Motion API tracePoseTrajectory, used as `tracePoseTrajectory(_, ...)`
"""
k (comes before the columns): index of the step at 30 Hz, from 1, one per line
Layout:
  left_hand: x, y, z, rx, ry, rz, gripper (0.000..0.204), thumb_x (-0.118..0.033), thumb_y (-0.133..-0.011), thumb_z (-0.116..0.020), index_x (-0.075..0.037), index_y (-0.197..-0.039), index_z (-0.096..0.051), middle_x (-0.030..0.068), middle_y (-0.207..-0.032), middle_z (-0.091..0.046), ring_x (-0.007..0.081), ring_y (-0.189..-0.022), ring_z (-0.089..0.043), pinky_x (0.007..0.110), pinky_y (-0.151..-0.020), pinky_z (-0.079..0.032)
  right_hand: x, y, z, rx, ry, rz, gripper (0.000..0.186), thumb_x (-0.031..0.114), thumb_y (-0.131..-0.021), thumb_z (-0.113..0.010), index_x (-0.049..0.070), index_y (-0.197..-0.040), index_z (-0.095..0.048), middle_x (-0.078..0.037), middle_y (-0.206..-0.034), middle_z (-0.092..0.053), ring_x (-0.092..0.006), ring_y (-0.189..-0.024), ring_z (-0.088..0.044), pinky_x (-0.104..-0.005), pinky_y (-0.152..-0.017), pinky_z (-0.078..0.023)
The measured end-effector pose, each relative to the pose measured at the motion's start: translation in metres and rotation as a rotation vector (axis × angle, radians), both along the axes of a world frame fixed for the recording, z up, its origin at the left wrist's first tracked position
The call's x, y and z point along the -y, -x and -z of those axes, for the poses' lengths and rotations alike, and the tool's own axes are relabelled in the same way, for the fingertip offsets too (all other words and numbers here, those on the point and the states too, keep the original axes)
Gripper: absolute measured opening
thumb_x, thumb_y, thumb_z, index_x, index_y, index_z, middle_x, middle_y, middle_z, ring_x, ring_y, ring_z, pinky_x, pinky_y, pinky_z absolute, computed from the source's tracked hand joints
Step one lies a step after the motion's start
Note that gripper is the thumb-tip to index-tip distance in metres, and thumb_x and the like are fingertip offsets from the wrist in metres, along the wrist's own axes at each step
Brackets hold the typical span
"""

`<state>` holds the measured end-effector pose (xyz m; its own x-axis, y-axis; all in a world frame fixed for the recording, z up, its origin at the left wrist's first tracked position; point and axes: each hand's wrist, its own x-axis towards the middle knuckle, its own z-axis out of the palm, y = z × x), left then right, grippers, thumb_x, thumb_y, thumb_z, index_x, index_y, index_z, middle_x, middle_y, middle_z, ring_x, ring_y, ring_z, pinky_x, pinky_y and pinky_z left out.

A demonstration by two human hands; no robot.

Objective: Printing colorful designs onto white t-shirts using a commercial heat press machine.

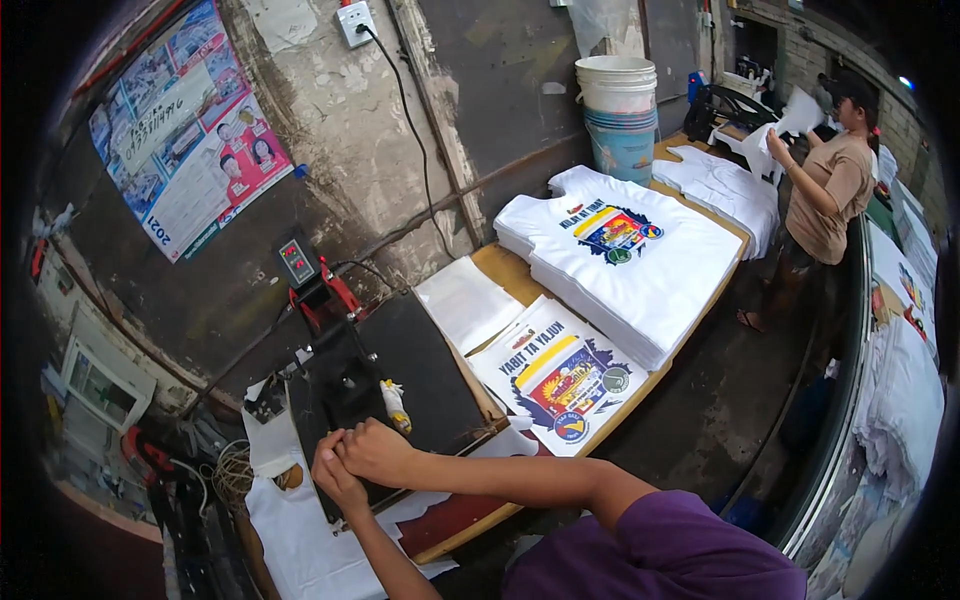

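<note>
Item 1: a black flat-bed heat press with a red frame (340, 385), standing at the near left end of a long wooden table (690, 335), its small digital control box (298, 262) raised behind it and cabled to a white wall socket (356, 22). Item 2: the left hand (335, 478) and right hand (378, 452), set together at the near edge of the press plate, fingers curled closed side by side; a thin edge seems to be pinched there, though what is gripped cannot be told. Item 3: a white garment (300, 540), spread beneath the press and hanging toward the person, apparently laid flat for pressing. Item 4: a small white and yellow squeeze bottle (396, 405), lying on the black plate just beside the right hand, within easy reach. Item 5: 1 printed transfer sheet with a blue, yellow and red design (562, 378), laid face up on the table just right of the press, with plain white sheets (465, 300) behind it. Item 6: a stack of folded white printed shirts (630, 255), kept further along the table, well apart from the press; a second pile of plain white shirts (725, 185) lies beyond. Item 7: stacked white and blue plastic buckets (618, 115) against the wall. Item 8: a second person in a tan shirt (832, 195), standing at the far end, handling white cloth.
</note>
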<state>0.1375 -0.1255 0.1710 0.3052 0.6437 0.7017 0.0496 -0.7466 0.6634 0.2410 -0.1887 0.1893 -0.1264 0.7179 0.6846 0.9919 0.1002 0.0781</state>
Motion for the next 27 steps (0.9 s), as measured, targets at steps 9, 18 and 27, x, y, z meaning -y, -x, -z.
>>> tracePoseTrajectory(9, 0.047, 0.008, -0.039, -0.201, -0.234, -0.248, 0.028, -0.013, -0.096, -0.043, 0.006, -0.101, -0.064, 0.0165, -0.101, -0.065, 0.0303, -0.093, -0.06, 0.036, -0.085, -0.045, -0.001, -0.004, -0.001, -0.138, 0.092, -0.148, 0.012, 0.017, -0.078, -0.06, 0.006, -0.08, -0.063, -0.007, -0.071, -0.064, -0.0206, -0.066, -0.064, -0.0341, -0.058, -0.047)
tracePoseTrajectory(18, 0.209, 0.17, -0.18, -0.359, -1.557, -0.089, 0.041, -0.031, -0.1, -0.04, -0.005, -0.131, -0.047, 0.0137, -0.123, -0.057, 0.035, -0.103, -0.059, 0.048, -0.085, -0.052, 0.006, -0.007, -0.007, -0.071, 0.137, -0.097, 0.015, 0.015, -0.07, -0.063, 0.004, -0.079, -0.06, -0.011, -0.071, -0.062, -0.0243, -0.064, -0.065, -0.0349, -0.056, -0.047)
tracePoseTrajectory(27, 0.2, 0.245, -0.173, -0.168, -1.462, -0.135, 0.034, -0.03, -0.1, -0.039, -0.005, -0.122, -0.047, 0.0114, -0.116, -0.057, 0.0304, -0.097, -0.057, 0.043, -0.082, -0.05, 0.005, 0.003, -0.005, -0.057, 0.141, 0.011, 0.017, 0.018, -0.069, -0.064, 0.006, -0.081, -0.061, -0.01, -0.072, -0.063, -0.0248, -0.065, -0.065, -0.0367, -0.059, -0.048)
